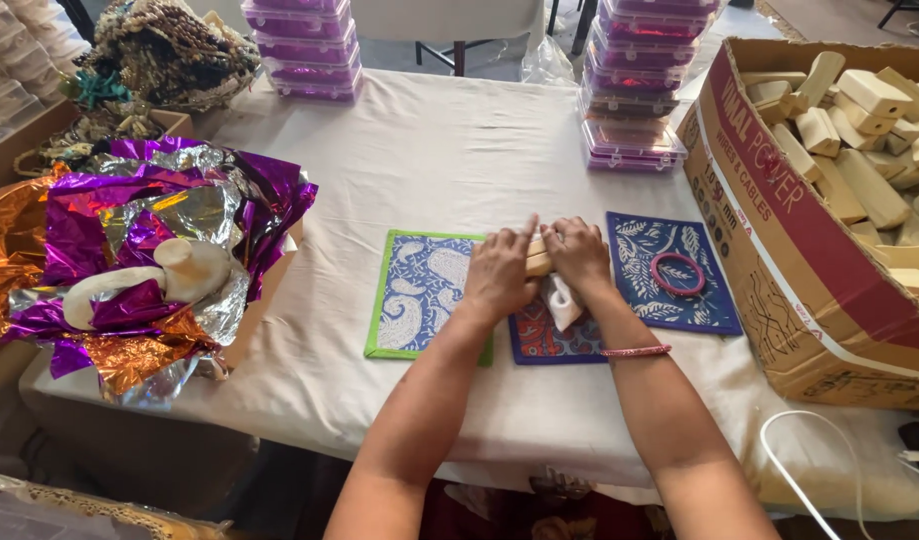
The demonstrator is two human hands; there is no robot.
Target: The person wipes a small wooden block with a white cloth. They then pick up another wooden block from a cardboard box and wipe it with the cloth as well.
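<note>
My left hand [499, 275] and my right hand [579, 255] are close together in the middle of the table [429, 150]. Both hands are wrapped around a small wooden block [537, 262]. The block pokes out between them, so I can only see a little bit of it. A white piece of paper or cloth [561, 300] hangs down under my right hand.

Under my hands lie three patterned cloth squares. The one with the green edge [419, 292] is on the left. The dark one with red shapes [549, 338] is right below my hands. The blue one with leaves [669, 272] is on the right, and a red ring [677, 272] lies on top of it.

A big cardboard box [779, 230] full of wooden blocks [859, 130] sits at the right side. Shiny purple and orange foil [129, 250] is piled at the left. Stacks of purple plastic boxes [629, 90] stand at the back.
</note>
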